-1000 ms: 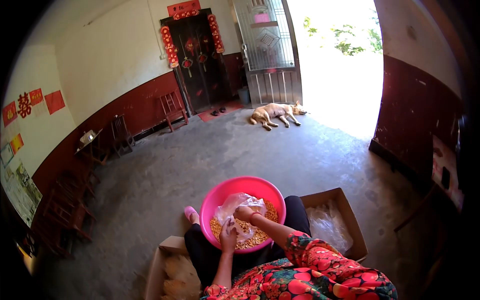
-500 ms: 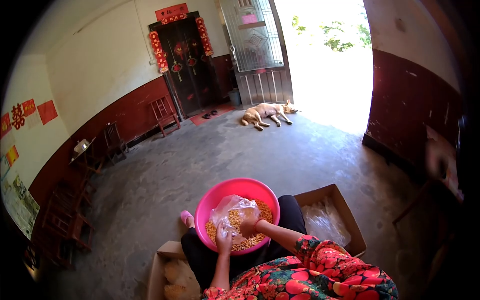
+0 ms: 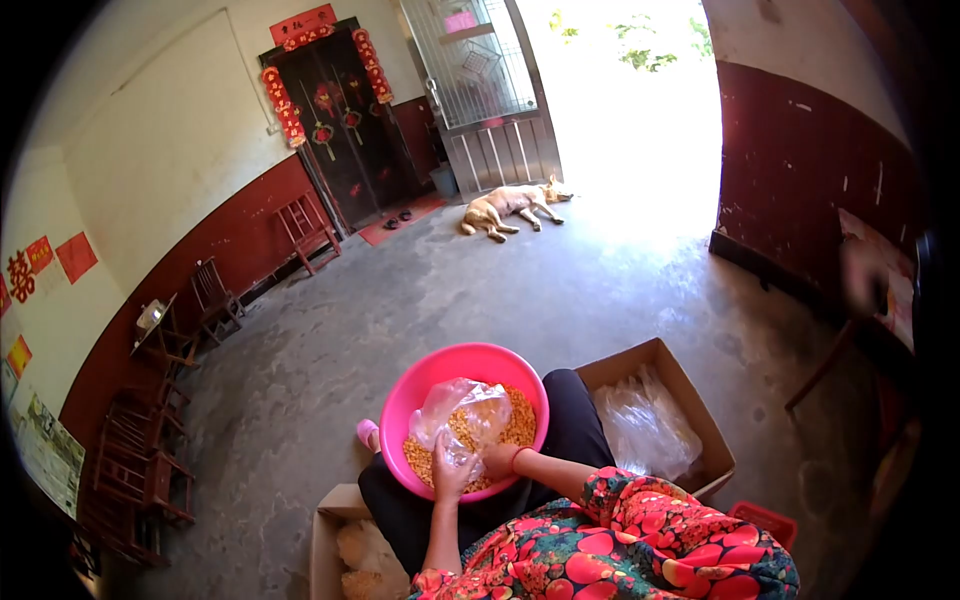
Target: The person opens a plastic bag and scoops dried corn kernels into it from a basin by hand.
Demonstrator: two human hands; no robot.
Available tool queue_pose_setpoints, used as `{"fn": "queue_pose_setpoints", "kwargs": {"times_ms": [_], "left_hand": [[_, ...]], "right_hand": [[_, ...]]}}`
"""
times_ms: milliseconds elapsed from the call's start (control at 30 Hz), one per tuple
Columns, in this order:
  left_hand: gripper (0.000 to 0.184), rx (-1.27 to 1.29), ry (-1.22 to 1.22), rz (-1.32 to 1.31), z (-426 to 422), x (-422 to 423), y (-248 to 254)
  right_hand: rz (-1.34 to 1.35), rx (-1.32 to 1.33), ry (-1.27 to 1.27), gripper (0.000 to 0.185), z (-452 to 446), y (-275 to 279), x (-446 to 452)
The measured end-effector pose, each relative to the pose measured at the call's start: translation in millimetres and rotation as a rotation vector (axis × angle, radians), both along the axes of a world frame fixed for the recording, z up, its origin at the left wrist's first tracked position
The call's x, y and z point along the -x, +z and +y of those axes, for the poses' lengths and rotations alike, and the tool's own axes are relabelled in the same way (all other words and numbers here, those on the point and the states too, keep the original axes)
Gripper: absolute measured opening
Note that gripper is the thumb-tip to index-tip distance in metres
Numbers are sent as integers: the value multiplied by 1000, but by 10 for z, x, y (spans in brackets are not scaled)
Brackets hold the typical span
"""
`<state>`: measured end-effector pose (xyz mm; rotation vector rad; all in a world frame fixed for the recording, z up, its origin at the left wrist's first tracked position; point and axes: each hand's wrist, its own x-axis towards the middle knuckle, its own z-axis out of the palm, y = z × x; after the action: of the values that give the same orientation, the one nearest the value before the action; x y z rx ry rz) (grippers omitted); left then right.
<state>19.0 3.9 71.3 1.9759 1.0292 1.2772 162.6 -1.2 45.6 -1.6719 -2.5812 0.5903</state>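
A bright pink basin rests on my lap, with yellow corn kernels inside. Over the kernels lies a clear plastic bag, its film puffed up toward the far rim. My left hand is closed on the near left edge of this bag. On the near right side, my right hand, with a red band at its wrist, has its curled fingers against the bag's edge; the fingertips are partly hidden. Some kernels show through the film.
At my right stands a cardboard box of clear plastic bags; at my left, another cardboard box holds filled bags. A red plastic object is behind my right arm. A dog lies by the open door. Wooden chairs line the wall.
My right hand has come down from above the kernels to the bag's near edge, close to my left hand. The bag stands more puffed up. The whole view has shifted slightly.
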Motion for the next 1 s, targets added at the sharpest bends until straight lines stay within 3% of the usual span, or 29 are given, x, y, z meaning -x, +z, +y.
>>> {"fn": "queue_pose_setpoints", "kwargs": {"times_ms": [100,167,233,333,400,433,500,567,700,867,1000], "left_hand": [[60,-58,3,110,-12,5,-4],[57,105,37,62,9,21,-36],[52,99,59,49,58,31,-126],[48,145,73,-26,56,40,-144],[49,201,62,-88,70,42,-141],[47,194,68,-139,99,44,-164],[45,195,87,-193,88,50,-197],[41,346,109,-229,61,50,-155],[35,294,76,-174,62,76,-181],[22,472,179,-240,46,41,-120],[30,166,232,-209,49,37,-132]], "right_hand": [[78,6,38,35,57,-142,-42],[81,25,42,34,102,-191,-54],[82,45,47,33,187,-285,-95],[185,-13,274,33,219,-252,-157],[608,371,-191,31,125,-95,-186],[605,376,-189,31,70,28,-217],[984,666,-335,26,-41,273,-278],[1147,703,-404,25,-87,321,-266],[968,707,-350,21,-105,389,-253],[804,637,-241,21,-71,309,-236],[897,722,-192,21,-93,390,-261]]}}
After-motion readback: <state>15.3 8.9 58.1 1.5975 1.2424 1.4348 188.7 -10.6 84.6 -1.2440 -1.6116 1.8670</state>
